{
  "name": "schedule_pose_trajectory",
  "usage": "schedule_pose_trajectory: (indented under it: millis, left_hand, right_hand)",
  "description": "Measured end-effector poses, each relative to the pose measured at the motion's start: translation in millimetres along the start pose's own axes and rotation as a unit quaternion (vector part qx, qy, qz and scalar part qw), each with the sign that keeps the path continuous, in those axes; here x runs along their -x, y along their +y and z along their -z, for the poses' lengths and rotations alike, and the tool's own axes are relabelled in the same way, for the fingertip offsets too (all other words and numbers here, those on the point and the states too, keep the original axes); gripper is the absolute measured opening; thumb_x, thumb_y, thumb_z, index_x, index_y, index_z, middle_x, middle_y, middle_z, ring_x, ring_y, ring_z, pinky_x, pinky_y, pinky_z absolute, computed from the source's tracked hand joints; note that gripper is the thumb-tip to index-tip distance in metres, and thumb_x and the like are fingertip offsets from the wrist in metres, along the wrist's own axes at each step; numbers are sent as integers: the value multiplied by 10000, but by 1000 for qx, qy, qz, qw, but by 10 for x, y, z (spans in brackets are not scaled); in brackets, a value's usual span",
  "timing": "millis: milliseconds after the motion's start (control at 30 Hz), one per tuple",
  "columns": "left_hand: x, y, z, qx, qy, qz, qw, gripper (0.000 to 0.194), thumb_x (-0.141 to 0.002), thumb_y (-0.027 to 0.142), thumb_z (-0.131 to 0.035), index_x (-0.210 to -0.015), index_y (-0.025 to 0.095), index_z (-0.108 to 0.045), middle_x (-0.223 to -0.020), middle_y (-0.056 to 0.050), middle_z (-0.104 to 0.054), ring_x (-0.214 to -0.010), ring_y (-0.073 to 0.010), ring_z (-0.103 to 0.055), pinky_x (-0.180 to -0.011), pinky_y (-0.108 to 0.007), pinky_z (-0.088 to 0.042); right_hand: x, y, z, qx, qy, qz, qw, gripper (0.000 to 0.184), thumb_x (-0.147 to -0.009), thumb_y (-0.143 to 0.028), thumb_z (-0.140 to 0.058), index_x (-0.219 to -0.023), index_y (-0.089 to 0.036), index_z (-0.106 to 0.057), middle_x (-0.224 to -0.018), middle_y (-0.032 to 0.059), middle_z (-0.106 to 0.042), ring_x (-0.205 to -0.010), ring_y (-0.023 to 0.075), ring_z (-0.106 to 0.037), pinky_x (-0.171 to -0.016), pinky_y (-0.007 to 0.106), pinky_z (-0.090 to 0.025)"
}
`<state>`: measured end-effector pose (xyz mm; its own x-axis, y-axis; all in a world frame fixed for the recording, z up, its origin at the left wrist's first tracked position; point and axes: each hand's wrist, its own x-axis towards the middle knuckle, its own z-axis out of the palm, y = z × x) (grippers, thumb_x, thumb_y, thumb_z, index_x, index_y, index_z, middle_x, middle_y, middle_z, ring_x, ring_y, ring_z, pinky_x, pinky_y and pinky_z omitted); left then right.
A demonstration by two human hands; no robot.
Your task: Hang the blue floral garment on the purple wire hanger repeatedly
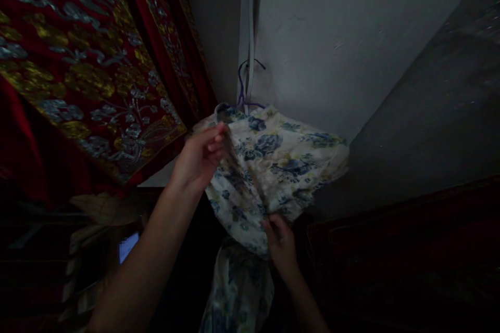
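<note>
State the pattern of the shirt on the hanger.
Floral: the shirt has blue flowers with green and yellow touches on whitish cloth, seen in the head view.

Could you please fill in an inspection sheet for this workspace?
Surface: no worktop can be made out; the work hangs before a grey wall.
Job's things: floral garment on a purple hanger; similar floral cloth below, perhaps separate.
Clutter: bright patch at lower left; dark items around it are indistinct.
Hands: left hand at the garment's upper front, fingers curled, grip unclear; right hand pinching its front edge lower down.
Cables: pale strip on the wall, possibly a cable.
Surroundings: dim; red embroidered cloth on the left.
</note>
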<state>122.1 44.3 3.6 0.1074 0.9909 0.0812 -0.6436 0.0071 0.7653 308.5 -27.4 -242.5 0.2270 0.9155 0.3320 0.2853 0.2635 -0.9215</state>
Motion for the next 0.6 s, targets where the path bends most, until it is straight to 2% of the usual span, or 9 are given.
schedule_pose_trajectory:
  millis: [100, 167, 267, 300, 367, 400, 467, 533, 600]
  left_hand:
    - [32, -29, -165, -75, -28, -70, 994, 144, -718, 216, -795, -745, 121, -691, -580, 56, -519, -443, -13, -399, -417, -119, -299]
    - [86, -150, -193, -160, -40, -129, 978, 180, -728, 277, -810, -735, 138, -695, -588, 39, -562, -477, -46, -461, -442, -151, -347]
    - [132, -332, -169, -255, -52, -208, 943, 196, -778, 304, -786, -721, 153, -675, -598, 31, -586, -511, -70, -488, -482, -184, -382]
    - [135, -372, -159, -270, -56, -223, 935, 193, -798, 302, -771, -726, 155, -669, -599, 33, -583, -513, -71, -483, -489, -188, -382]
    - [131, -412, -147, -288, -70, -234, 926, 190, -830, 301, -743, -737, 159, -656, -601, 35, -579, -516, -74, -481, -499, -193, -380]
    - [127, -414, -145, -295, -77, -237, 922, 191, -841, 302, -732, -742, 162, -649, -607, 34, -581, -523, -77, -487, -505, -195, -381]
    - [120, -390, -134, -311, -80, -247, 914, 191, -860, 305, -712, -753, 168, -634, -635, 26, -594, -556, -89, -514, -529, -201, -393]
    - [109, -360, -91, -344, -69, -264, 899, 188, -877, 302, -690, -760, 173, -619, -666, 19, -602, -594, -99, -538, -553, -206, -403]
    - [89, -374, 8, -396, -43, -280, 874, 180, -886, 293, -670, -761, 178, -610, -683, 15, -613, -607, -108, -550, -564, -212, -404]
  right_hand:
    - [-207, 76, 117, 20, -8, 21, 1000, 295, -885, -465, -611, -776, -191, -625, -751, 24, -629, -758, 193, -600, -716, 299, -477]
    - [-364, -19, 186, 21, -9, 36, 999, 261, -880, -447, -635, -874, -189, -669, -851, 52, -685, -844, 217, -636, -780, 333, -496]
    - [-631, -452, 254, -31, -23, 73, 997, 319, -918, -370, -646, -1196, -214, -648, -1048, 78, -718, -985, 223, -668, -862, 359, -515]
    - [-731, -654, 261, -62, -30, 95, 993, 403, -938, -343, -634, -1322, -235, -582, -1076, 75, -717, -1008, 216, -673, -880, 362, -522]
    - [-943, -1072, 252, -109, -50, 163, 979, 520, -970, -314, -594, -1469, -278, -456, -1092, 65, -714, -945, 195, -681, -817, 345, -550]
    - [-1048, -1259, 235, -109, -48, 202, 972, 516, -977, -304, -582, -1475, -287, -452, -1089, 59, -714, -905, 184, -679, -785, 330, -552]
    - [-1226, -1539, 178, -65, -51, 278, 957, 323, -978, -275, -574, -1298, -257, -607, -1005, 38, -717, -850, 167, -670, -764, 306, -536]
    - [-1327, -1680, 96, -13, -38, 339, 940, 115, -969, -245, -578, -1016, -217, -680, -858, 11, -697, -772, 148, -652, -727, 280, -511]
    - [-1344, -1732, 2, 8, -15, 366, 930, 115, -962, -227, -584, -867, -203, -644, -750, -12, -656, -693, 133, -623, -678, 263, -487]
